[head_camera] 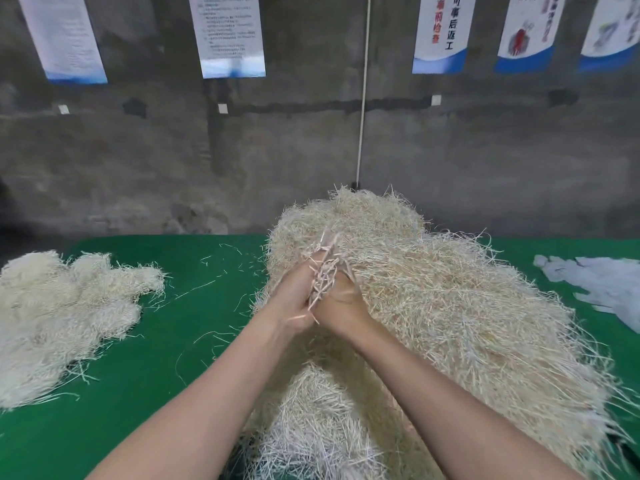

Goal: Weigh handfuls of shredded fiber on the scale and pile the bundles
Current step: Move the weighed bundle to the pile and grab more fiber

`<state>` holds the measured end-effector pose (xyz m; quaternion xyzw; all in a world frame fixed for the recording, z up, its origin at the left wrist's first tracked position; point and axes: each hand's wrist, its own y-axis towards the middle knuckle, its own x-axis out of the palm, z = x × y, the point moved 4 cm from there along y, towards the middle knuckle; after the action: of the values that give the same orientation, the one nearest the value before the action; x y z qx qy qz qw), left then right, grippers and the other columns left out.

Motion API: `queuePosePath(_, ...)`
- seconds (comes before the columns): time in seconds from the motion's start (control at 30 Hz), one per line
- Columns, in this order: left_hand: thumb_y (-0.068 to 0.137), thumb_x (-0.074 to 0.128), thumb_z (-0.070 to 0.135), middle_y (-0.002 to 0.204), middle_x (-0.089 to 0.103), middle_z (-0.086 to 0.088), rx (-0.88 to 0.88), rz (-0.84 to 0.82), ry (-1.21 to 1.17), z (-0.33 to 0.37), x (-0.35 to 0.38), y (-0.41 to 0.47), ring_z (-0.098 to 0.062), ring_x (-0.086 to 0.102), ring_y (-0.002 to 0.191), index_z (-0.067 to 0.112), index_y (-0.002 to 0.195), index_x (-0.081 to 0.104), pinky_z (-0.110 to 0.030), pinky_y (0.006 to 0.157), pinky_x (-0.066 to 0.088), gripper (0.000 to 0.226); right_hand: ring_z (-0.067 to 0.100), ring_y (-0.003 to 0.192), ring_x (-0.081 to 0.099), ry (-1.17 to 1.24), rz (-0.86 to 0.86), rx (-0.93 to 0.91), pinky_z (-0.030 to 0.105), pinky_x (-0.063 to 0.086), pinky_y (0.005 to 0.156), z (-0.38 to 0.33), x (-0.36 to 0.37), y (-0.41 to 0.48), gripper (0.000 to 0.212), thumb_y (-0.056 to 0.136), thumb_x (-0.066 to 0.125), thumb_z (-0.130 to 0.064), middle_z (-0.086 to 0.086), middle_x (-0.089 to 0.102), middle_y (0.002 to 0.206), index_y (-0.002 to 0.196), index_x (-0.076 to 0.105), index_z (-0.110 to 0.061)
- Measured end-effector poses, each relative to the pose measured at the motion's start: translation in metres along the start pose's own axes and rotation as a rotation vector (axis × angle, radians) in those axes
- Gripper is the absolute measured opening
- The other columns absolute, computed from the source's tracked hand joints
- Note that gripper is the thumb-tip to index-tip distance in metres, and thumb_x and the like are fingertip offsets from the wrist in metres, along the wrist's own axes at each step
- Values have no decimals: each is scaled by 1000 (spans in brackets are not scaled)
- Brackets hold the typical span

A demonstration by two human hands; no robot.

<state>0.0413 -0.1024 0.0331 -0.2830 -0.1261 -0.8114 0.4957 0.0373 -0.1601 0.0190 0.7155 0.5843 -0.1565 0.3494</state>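
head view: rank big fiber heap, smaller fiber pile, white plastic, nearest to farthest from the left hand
1. big fiber heap, centre, against the left hand, which grips a fiber tuft.
2. smaller fiber pile, table's left.
3. white plastic, far right edge.

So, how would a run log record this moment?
left-hand grip, right-hand grip: holding fiber tuft | over: big fiber heap | bundle pile: left on green table | scale: unseen

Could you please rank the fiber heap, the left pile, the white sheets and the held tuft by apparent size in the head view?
1. heap
2. left pile, cut off by the frame edge
3. white sheets, also cut off, so their rank is unsure
4. tuft, clearly the smallest
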Motion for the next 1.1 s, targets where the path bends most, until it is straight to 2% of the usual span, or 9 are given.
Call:
queuePosePath(0.13,81,66,17,66,64,-6,77,187,200,-6,-18,-1,-19,60,62,8,79,60,-38,78,46,11,25,123,44,108,-162,29,35,39,103,2,2,-26,42,79,63,-10,4,46,124,118,50,-11)
queuePosePath(0.27,82,61,-1,88,65,-18,169,214,308,5,-34,-6,-25,60,71,-2,97,67,-38,71,50,16,5,139,15,66,-200,-83,33,18,114,5,-30,-51,76,83,67,-32,-18,16,151,146,24,-30)
queuePosePath(0.37,87,59,3,117,66,-12,201,286,349,19,-46,-3,-31,60,109,13,117,65,-49,100,43,32,6,139,23,-148,20,-117,36,22,115,25,-83,-57,72,80,68,-34,-15,25,150,141,30,-39)
queuePosePath(0.43,91,55,7,127,61,-10,199,316,393,24,-50,2,-34,49,126,16,123,61,-53,110,30,34,16,141,20,-430,18,23,41,20,115,54,-117,-56,79,73,73,-41,-9,21,152,140,31,-40)
queuePosePath(0.57,85,63,11,129,59,-8,155,346,411,13,-41,9,-31,50,125,21,123,61,-54,108,34,40,30,143,12,-577,-334,406,55,25,112,111,-134,-63,106,65,82,-37,-2,-1,158,146,13,-45)
queuePosePath(0.73,73,69,47,141,47,-7,100,292,649,0,-11,6,-31,45,129,19,130,55,-50,112,29,66,20,119,50,-430,-317,272,38,42,103,120,-118,-54,60,82,68,-11,6,45,141,136,45,-24)
queuePosePath(0.83,77,62,50,138,44,6,117,171,875,-7,13,6,-17,41,125,25,139,45,-41,109,26,69,12,89,57,-195,-77,148,35,50,89,100,-123,-42,13,85,61,-7,2,63,105,96,65,-12)
queuePosePath(0.97,62,66,48,126,45,16,99,-18,939,-11,46,-2,0,45,87,33,130,50,-23,65,39,71,11,76,52,-148,86,-35,22,39,65,60,-133,-25,12,82,60,-1,-5,58,82,83,63,-13)
queuePosePath(1.1,51,70,45,110,59,8,153,-2,945,3,53,-1,-3,58,92,22,134,50,-12,72,51,88,10,64,47,-128,307,-105,24,32,55,34,-144,-12,20,76,54,3,-7,55,70,71,58,-16)
